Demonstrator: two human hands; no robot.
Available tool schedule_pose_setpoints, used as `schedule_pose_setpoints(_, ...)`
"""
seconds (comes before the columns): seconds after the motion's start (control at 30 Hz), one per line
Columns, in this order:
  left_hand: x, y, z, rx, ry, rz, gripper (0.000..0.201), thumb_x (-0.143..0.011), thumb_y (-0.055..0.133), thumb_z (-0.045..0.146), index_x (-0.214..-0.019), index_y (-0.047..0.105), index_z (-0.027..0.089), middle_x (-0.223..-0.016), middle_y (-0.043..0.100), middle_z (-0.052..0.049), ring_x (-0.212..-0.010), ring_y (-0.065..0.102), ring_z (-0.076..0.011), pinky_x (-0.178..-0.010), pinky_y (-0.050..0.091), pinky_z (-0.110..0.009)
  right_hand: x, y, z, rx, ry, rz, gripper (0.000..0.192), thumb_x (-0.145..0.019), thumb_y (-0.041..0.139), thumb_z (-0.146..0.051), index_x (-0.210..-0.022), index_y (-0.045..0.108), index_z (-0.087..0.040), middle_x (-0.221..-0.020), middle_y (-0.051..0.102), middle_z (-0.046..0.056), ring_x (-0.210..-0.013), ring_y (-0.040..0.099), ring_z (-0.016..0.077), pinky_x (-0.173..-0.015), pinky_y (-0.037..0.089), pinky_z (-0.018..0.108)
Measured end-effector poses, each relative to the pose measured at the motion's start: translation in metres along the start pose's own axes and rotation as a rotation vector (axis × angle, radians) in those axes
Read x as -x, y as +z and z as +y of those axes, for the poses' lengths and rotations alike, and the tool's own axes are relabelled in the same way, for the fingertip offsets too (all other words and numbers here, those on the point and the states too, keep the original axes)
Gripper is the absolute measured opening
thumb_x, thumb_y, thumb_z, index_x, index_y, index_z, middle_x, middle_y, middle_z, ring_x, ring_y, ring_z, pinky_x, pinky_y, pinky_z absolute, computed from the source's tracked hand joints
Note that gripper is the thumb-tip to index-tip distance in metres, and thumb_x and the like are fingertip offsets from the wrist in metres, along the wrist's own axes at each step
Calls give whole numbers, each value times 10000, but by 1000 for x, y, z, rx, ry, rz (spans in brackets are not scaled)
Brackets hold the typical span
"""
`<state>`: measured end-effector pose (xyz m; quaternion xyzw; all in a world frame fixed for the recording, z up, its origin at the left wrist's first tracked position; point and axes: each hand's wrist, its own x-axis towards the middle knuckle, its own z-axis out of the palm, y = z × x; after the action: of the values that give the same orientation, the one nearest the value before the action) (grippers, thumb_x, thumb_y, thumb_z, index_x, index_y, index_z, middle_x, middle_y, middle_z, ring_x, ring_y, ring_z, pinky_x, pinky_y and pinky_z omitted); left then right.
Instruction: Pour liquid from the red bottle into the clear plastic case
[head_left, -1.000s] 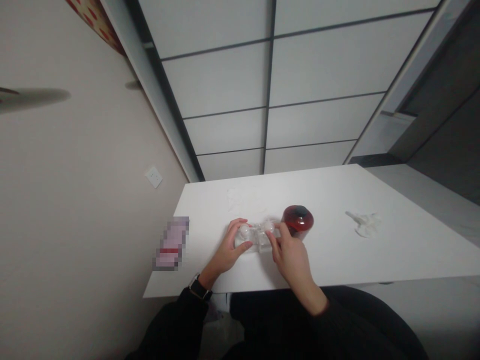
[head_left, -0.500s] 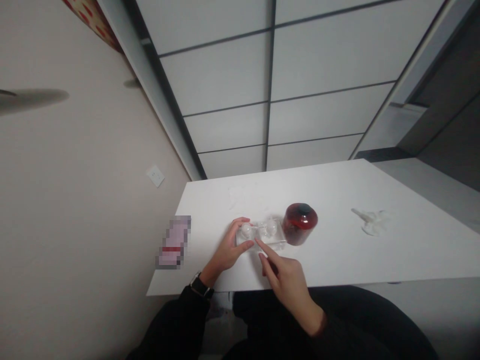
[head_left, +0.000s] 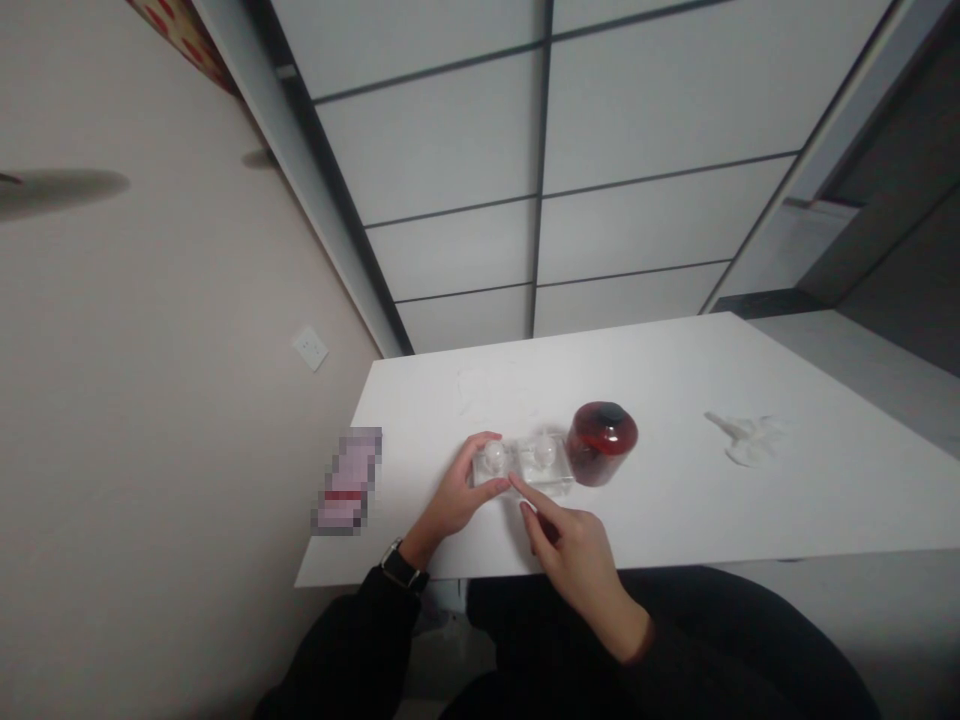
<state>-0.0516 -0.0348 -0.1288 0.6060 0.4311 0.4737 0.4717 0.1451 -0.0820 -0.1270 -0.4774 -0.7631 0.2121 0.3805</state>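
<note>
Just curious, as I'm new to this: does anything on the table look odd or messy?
The white wad, perhaps tissue, lies crumpled right of the red jar, like litter. A pink thing at the left edge of the table is pixelated, so I can't judge it. No spill shows.

Container on table | left hand at its left end | right hand in front | bottle just right | tissue farther right | wardrobe behind table
</note>
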Motion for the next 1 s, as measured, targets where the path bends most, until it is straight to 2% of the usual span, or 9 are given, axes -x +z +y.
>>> schedule_pose_setpoints(0.13,0,1,-1,29,0,11,592,-804,846,481,-1209,480,249,-1322,560,-103,-1296,535,-297,-1135,415,-482,0,-1,0,25,-11,8,411,-1036,497,-294,-1384,685,-184,-560,707,-4,-417,589,136,-507,386,245)
schedule_pose_setpoints(0.23,0,1,0,5,-2,3,643,-816,842,453,-1308,483,246,-1382,545,-117,-1342,501,-304,-1185,354,-487,0,-1,0,41,-18,11,411,-1038,486,-294,-1382,687,-190,-560,708,-1,-418,584,136,-510,376,248)
schedule_pose_setpoints(0.37,1,0,0,-27,-2,17,572,-817,832,469,-1234,521,230,-1319,559,-112,-1299,515,-311,-1165,367,-501,0,-2,-1,60,-16,1,414,-1038,483,-299,-1382,687,-196,-563,710,2,-424,587,136,-511,365,250)
schedule_pose_setpoints(0.57,0,0,0,-45,7,12,603,-824,832,440,-1300,521,238,-1401,547,-115,-1381,472,-317,-1214,313,-489,-1,-3,-2,55,-6,-4,413,-1035,487,-295,-1386,683,-201,-574,714,-4,-436,597,133,-516,369,245)
schedule_pose_setpoints(0.67,0,1,-2,-40,15,25,560,-821,829,475,-1216,519,227,-1349,563,-124,-1336,515,-320,-1170,381,-509,-1,-3,-2,53,-10,-5,412,-1035,487,-290,-1387,683,-205,-578,714,-8,-437,596,133,-518,375,244)
schedule_pose_setpoints(0.77,1,0,-3,-40,47,54,641,-789,856,485,-1255,495,233,-1386,545,-134,-1389,485,-324,-1209,347,-522,-1,-3,-1,60,-24,9,411,-1036,480,-292,-1380,689,-207,-568,708,-8,-430,589,134,-514,373,246)
schedule_pose_setpoints(0.83,3,-1,2,-63,73,53,667,-808,839,475,-1330,500,236,-1464,516,-143,-1462,425,-330,-1260,275,-523,-1,-2,0,69,-33,22,410,-1040,470,-296,-1370,697,-208,-545,694,-9,-417,579,134,-510,370,247)
schedule_pose_setpoints(0.9,5,-4,10,-137,100,29,596,-880,767,439,-1381,514,236,-1530,491,-143,-1512,375,-329,-1285,227,-527,-1,-2,0,77,-44,31,409,-1044,464,-297,-1361,704,-204,-531,684,-9,-409,574,134,-512,371,247)
schedule_pose_setpoints(1.0,4,-8,27,-295,121,11,554,-946,683,340,-1450,482,231,-1453,587,-133,-1463,455,-305,-1276,244,-530,-1,-2,0,90,-59,30,410,-1043,465,-290,-1364,701,-191,-545,694,-5,-419,589,138,-517,369,250)
